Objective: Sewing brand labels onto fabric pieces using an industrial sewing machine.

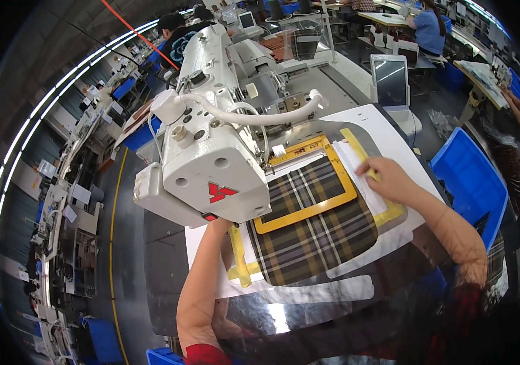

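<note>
A dark plaid fabric piece [308,246] with white and mustard lines lies flat under the sewing machine head [208,176]. Over its upper part rests a yellow clamp frame [305,215], plaid showing through its opening. My right hand [387,177] is on the right side of the frame, fingers curled in a pinch at a strip of yellow tape [351,141] along a white template. Whatever sits between those fingertips is too small to make out. My left hand [218,229] reaches behind the machine head by the fabric's left edge; its fingers are hidden.
A white paper sheet [360,121] lies beneath the work on a dark glossy table [308,316]. To the right are a screen on a stand [390,82] and a blue bin [472,176]. A white hose [241,117] arches over the machine. Other people work farther back.
</note>
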Available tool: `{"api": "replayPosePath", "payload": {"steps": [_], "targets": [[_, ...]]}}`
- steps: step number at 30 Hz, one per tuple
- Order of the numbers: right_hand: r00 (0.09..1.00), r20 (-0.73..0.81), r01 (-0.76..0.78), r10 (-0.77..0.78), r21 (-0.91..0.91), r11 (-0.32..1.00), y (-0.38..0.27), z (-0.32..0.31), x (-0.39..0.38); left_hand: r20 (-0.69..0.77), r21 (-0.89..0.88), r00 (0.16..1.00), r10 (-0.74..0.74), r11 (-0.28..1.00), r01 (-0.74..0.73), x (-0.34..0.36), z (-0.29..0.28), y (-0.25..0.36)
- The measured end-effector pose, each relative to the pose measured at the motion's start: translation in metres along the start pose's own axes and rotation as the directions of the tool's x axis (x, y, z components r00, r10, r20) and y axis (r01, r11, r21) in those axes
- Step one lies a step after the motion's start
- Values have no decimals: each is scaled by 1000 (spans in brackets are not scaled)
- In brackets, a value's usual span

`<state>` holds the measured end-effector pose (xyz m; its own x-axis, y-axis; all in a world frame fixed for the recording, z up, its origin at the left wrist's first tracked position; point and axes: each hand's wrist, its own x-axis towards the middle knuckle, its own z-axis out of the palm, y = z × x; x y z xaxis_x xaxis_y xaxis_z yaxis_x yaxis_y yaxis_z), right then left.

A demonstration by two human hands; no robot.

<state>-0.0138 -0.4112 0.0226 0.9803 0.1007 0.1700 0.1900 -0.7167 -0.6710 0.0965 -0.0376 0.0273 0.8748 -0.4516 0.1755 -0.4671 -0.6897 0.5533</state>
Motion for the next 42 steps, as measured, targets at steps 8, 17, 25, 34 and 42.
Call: {"api": "replayPosePath", "payload": {"steps": [8,17,25,34,42], "targets": [[986,-139,103,-90,86,991,43,34,86,-123,23,992,33,999,-31,-12,11,-1],[951,-308,11,18,92,996,50,38,131,-163,13,985,-62,998,65,-18,15,-39],[896,-419,-14,150,311,950,36,32,99,-278,20,958,-65,997,74,-39,22,-43],[848,140,527,-512,-333,782,-41,34,-64,184,184,892,413,877,-444,-128,22,54],[898,195,440,-395,-427,790,-44,38,-64,229,230,925,302,907,-353,-123,26,56]]}}
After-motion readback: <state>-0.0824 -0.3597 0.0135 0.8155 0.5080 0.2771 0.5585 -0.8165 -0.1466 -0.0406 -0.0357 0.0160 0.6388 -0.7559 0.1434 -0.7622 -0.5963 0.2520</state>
